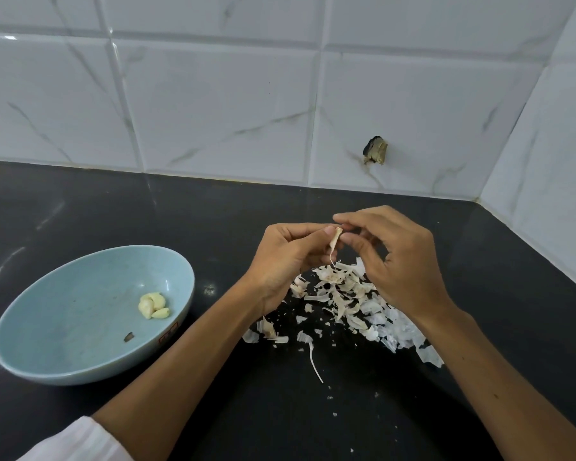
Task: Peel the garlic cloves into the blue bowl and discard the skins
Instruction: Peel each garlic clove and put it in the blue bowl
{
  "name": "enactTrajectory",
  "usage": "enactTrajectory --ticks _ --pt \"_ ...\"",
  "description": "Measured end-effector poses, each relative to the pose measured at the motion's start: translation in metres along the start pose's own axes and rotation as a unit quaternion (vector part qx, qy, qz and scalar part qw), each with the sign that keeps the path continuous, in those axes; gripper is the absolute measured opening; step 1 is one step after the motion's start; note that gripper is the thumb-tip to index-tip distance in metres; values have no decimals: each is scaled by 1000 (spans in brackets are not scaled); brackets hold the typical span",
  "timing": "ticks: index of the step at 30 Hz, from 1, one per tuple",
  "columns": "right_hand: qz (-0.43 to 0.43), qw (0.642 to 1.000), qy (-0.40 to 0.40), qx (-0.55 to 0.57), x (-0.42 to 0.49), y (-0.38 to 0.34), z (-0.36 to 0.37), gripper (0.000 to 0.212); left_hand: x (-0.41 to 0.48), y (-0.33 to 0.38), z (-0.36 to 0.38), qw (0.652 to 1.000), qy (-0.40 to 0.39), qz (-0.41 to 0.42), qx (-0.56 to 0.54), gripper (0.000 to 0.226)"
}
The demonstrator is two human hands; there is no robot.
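A small garlic clove with a thin strip of skin hanging from it is held above the counter between both hands. My left hand grips it from the left with curled fingers and thumb. My right hand pinches its top from the right. Below them lies a pile of white garlic skins. The blue bowl stands at the left and holds a few peeled cloves near its right wall.
The black countertop runs to a white tiled wall behind and on the right. A hole in the tile shows at the back. Small skin scraps are scattered towards the front. A dark fleck lies in the bowl.
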State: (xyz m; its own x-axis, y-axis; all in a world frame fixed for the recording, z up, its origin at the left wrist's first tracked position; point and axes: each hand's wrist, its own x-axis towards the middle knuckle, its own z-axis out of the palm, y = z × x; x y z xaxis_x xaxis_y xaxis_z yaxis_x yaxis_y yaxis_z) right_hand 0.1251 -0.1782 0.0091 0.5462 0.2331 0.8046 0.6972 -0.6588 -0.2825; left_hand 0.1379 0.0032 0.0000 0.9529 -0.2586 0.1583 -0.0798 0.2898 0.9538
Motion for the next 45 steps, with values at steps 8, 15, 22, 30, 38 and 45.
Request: enactTrajectory --ticks 8,15,22,30,38,45 --pt "-38 997 61 -15 0 -1 -2 9 0 3 0 998 -20 -25 -54 18" --pt "-50 996 65 -39 -1 -2 -2 2 -1 4 2 996 -25 -32 -80 19" --pt "-23 998 30 -57 -1 -3 1 14 -2 3 5 997 -40 -32 -54 19" --pt "-34 998 -10 -50 -2 -10 4 19 1 6 0 997 -2 -13 -76 17" --pt "-41 997 -51 -28 -2 -10 4 19 0 3 2 996 35 27 -74 17" --pt "-25 991 -128 -3 -1 -3 -2 23 -3 -11 11 996 73 51 -22 14"
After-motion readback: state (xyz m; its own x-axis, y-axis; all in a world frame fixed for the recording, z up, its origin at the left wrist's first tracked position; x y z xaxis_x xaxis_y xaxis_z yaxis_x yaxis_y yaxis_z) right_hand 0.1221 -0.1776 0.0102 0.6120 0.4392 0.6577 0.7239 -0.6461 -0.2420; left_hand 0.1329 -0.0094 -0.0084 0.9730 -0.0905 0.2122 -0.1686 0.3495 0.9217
